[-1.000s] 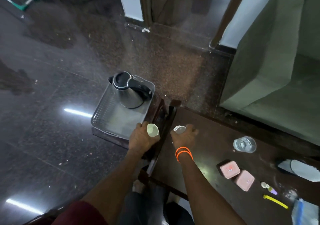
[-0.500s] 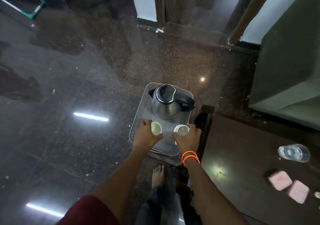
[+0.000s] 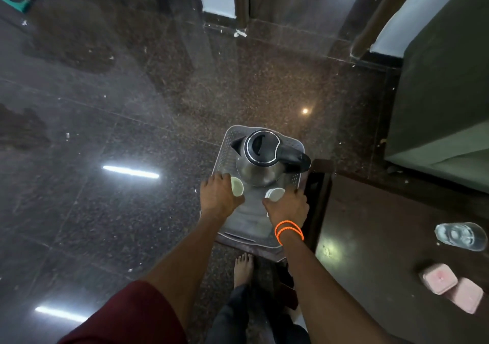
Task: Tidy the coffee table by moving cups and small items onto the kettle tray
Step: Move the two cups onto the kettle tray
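Now, your hands: both reach over the tray (image 3: 229, 142), each with a cup.
Left hand (image 3: 217, 196): your grip curls round the pale cup (image 3: 236, 186), at 7 o'clock of the kettle (image 3: 260, 158).
Right hand (image 3: 287, 206): your grip holds the white cup (image 3: 275, 194), at 5 o'clock of the kettle; orange bands (image 3: 289, 231) on your wrist.
Tray: grey, kettle at its far end.
Counter (image 3: 375, 238): at 3 o'clock; a glass (image 3: 460, 236) and two pink boxes (image 3: 449, 290) lie there.
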